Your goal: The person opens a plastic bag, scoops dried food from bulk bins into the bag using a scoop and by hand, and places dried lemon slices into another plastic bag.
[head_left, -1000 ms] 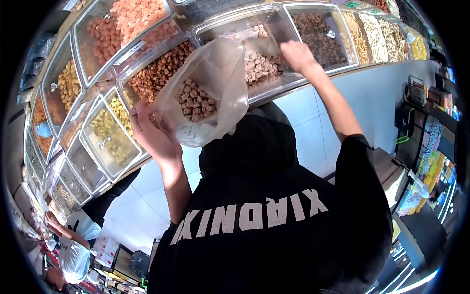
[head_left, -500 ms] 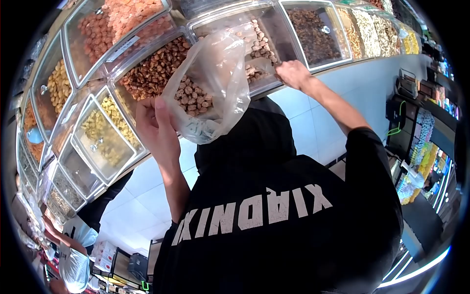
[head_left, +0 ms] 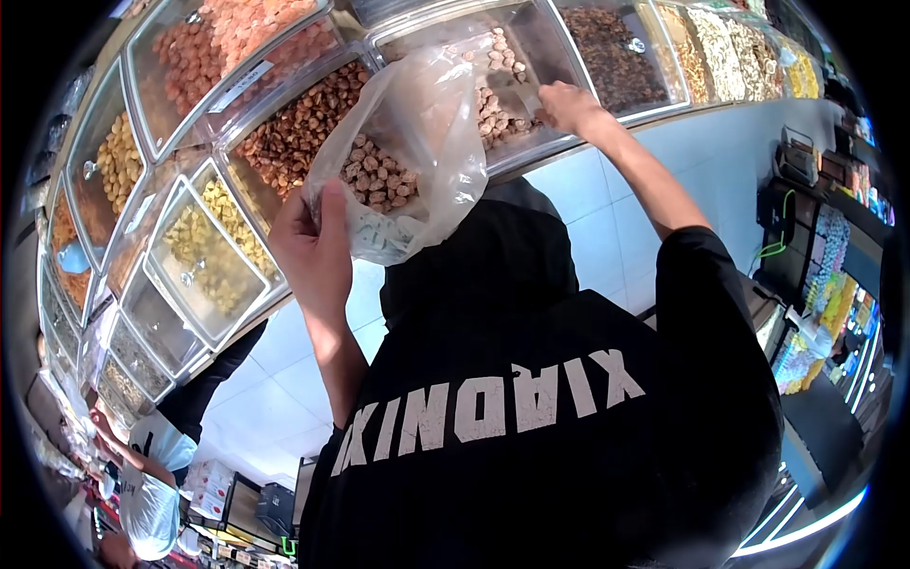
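1. My left hand (head_left: pixel 316 237) pinches the left edge of a crinkled, translucent white plastic bag (head_left: pixel 445 161), thumb pressed on the near side; my other fingers are partly hidden behind it.
2. The bag hangs open in front of my chest, over the near edge of the counter, with wrinkled, round brown pieces (head_left: pixel 379 178) lying inside.
3. My right hand (head_left: pixel 569 109) is to the right of the bag, fingers curled together on the end of what looks like a clear plastic scoop (head_left: pixel 519 93); I cannot tell how each finger sits.
4. The scoop is in an open, clear-walled bin (head_left: pixel 542 43) that holds more round brown pieces, partly covered by the bag.
5. Left of that bin, glossy dark-brown pieces (head_left: pixel 294 123) fill another one; farther left and far back are orange-pink pieces (head_left: pixel 256 43).
6. Near left, yellow chunks (head_left: pixel 213 237) show under a clear lid.
7. To the right, a closed bin holds small, dark-brown pieces (head_left: pixel 611 62).
8. Another person in a white top (head_left: pixel 150 512) is at the near left.
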`<state>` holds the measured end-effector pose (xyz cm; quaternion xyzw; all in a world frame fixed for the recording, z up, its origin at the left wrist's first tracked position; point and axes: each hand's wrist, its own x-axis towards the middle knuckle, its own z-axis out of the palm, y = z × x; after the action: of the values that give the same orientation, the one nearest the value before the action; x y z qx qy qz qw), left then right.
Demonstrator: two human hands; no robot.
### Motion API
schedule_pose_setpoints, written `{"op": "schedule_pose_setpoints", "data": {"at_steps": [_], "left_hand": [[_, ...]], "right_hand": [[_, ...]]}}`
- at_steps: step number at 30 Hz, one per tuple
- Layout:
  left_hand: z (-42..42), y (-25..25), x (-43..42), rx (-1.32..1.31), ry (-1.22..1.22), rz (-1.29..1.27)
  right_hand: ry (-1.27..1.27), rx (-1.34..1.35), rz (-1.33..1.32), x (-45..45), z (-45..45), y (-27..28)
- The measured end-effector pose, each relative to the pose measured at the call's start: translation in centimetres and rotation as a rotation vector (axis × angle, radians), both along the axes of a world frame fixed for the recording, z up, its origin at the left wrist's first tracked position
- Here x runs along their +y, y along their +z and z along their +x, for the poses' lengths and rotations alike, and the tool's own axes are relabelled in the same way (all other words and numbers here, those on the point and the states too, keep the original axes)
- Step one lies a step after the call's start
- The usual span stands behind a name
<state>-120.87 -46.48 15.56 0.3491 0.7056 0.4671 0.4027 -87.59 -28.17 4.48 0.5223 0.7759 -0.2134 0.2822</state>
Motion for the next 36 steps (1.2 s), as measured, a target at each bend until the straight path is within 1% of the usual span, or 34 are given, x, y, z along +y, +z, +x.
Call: {"op": "schedule_pose_setpoints", "data": {"at_steps": [1,4,5,8,9,12,14,15,18,20,22,26,28,30,33,34,36], "left_hand": [[-0.1,-0.2,-0.1,0.003,0.001,0.008],[0.0,-0.4,-0.2,-0.019,0.014,0.034],[0.1,-0.5,-0.1,-0.031,0.023,0.045],[0.2,-0.5,0.2,-0.015,0.022,0.066],[0.2,-0.4,0.3,-0.018,0.018,0.058],[0.0,-0.6,0.5,-0.008,0.015,0.047],[-0.1,-0.8,0.3,0.022,0.021,0.049],[0.0,-0.9,0.3,0.012,0.036,0.05],[0.5,-0.7,0.2,-0.01,0.063,0.051],[1.0,-0.6,0.5,-0.017,0.073,0.053],[1.6,-0.8,0.8,-0.076,0.133,0.097],[1.8,-2.0,0.8,-0.189,0.246,0.158],[2.3,-1.2,0.9,-0.193,0.272,0.152],[2.1,-1.0,0.7,-0.201,0.292,0.159],[2.0,-0.9,0.2,-0.204,0.288,0.185],[2.0,-0.9,0.1,-0.2,0.296,0.191],[2.3,-1.0,0.1,-0.199,0.304,0.198]], "right_hand": [[0.006,0.018,-0.024,-0.1,0.9,-0.8],[-0.06,0.045,-0.194,0.5,1.6,-0.4],[0.022,0.181,-0.037,0.4,3.7,-3.6],[-0.336,0.242,-0.475,2.2,3.5,-4.7],[-0.396,0.322,-0.572,2.2,3.4,-5.7],[-0.527,0.472,-0.653,1.2,1.6,-8.6],[-0.664,0.581,-0.591,-0.4,0.0,-11.3],[-0.728,0.594,-0.561,-0.6,-0.6,-11.4],[-0.818,0.784,-0.518,-0.9,-2.6,-10.4],[-0.826,0.725,-0.471,-0.7,-3.1,-11.0],[-0.867,0.817,-0.483,-1.0,-3.5,-11.1],[-0.873,0.834,-0.451,-1.4,-3.3,-10.3],[-0.846,0.82,-0.435,-1.1,-2.5,-10.7],[-0.827,0.878,-0.479,-0.8,-1.1,-10.4],[-0.788,0.969,-0.49,-0.6,0.9,-8.3],[-0.801,0.984,-0.45,-0.9,1.2,-6.9],[-0.768,0.99,-0.454,-0.7,3.2,-5.2]]}}
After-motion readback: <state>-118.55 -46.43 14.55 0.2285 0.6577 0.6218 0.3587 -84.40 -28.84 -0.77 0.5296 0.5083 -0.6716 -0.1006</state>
